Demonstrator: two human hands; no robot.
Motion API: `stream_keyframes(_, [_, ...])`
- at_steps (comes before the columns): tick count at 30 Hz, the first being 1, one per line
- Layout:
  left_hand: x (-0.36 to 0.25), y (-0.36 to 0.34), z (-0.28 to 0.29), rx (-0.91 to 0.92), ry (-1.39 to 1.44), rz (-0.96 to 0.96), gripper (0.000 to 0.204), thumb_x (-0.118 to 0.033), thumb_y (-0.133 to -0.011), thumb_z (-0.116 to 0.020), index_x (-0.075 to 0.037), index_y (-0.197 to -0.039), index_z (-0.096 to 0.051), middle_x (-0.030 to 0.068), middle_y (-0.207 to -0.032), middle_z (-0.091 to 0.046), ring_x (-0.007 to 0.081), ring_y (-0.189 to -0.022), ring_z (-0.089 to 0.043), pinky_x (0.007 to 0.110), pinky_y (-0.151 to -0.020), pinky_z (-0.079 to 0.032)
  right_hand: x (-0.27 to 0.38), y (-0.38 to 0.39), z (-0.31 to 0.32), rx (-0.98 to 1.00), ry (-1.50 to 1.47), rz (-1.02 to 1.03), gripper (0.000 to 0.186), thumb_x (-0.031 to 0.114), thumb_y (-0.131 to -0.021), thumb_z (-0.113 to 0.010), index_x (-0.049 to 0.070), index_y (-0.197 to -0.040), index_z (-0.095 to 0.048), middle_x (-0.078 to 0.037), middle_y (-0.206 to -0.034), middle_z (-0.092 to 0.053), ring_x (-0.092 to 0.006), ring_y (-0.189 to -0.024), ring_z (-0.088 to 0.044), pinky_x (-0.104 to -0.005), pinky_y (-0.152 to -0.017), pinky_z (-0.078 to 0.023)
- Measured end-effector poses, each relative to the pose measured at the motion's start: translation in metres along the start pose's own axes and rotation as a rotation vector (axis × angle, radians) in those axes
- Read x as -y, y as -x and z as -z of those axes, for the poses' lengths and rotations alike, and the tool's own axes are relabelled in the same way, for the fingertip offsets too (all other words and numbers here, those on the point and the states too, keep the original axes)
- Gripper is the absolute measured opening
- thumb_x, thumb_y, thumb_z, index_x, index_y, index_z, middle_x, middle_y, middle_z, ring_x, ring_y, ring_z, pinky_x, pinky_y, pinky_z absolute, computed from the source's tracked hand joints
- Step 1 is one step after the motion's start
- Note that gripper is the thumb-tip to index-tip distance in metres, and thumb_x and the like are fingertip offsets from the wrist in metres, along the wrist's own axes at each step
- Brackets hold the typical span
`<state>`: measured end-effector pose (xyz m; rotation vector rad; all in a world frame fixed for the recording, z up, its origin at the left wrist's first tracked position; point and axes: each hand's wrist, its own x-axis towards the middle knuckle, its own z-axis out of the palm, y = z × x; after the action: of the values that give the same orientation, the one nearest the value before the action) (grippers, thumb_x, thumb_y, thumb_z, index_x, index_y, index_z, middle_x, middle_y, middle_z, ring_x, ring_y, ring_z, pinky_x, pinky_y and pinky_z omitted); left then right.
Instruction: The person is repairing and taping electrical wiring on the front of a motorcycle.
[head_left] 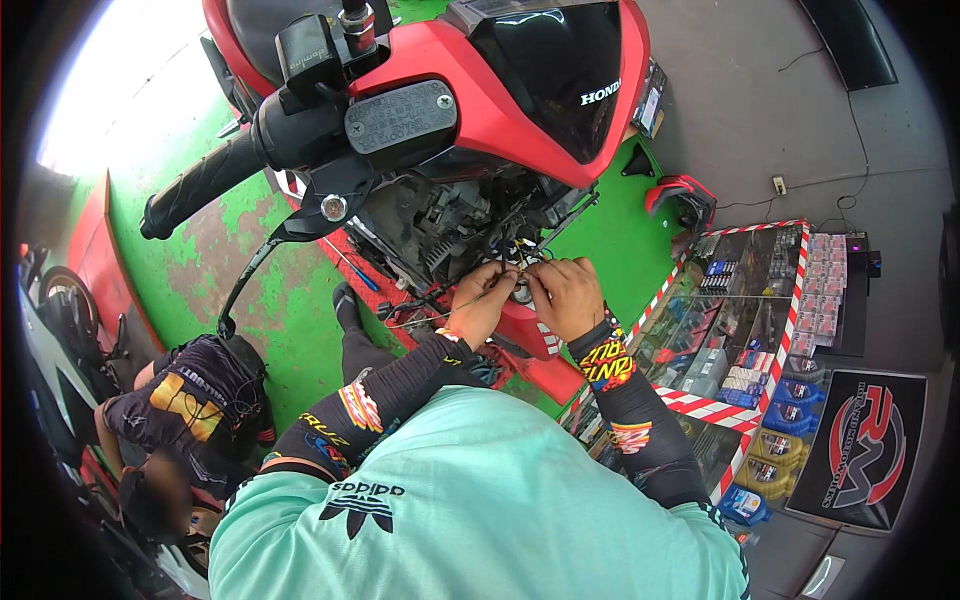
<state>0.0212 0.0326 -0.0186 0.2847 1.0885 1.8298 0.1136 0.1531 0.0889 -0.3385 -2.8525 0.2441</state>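
Under the red front cowl (605, 145) of a motorcycle with its inner parts exposed, both my hands meet at a bundle of wires and small connectors (520, 255). My left hand (478, 303) is closed, its fingertips pinching the wires. My right hand (566, 298), just beside it, is also closed in a pinch on the wiring; the exact piece is partly hidden by my fingers. A red body part (535, 337) lies just below my hands. The black handlebar grip (195, 190) and brake lever (250, 275) stick out to the upper left.
A co-worker (180, 420) crouches at lower left beside another motorcycle (70, 310). A screwdriver (358, 270) lies on the red platform. At right are glass display cases (720, 330), oil bottles (775, 450) and a loose red fairing (685, 200) on the green floor.
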Motion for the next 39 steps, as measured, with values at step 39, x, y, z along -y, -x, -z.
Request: stream_keyframes(39, [-0.027,0.009,0.006,-0.091,-0.127,0.117,0.026,-0.012,-0.106,-0.057,0.007,-0.121,-0.064,0.0119,-0.111,-0.071,0.0174,-0.098,-0.071,0.028,-0.089,-0.057,-0.017,0.013,-0.02,0.002,-0.883,-0.357,0.022,0.007,-0.099,-0.063,0.003,-0.119,-0.071,-0.013,-0.093,-0.074,-0.023,-0.084,-0.072,-0.0367,-0.075,-0.055])
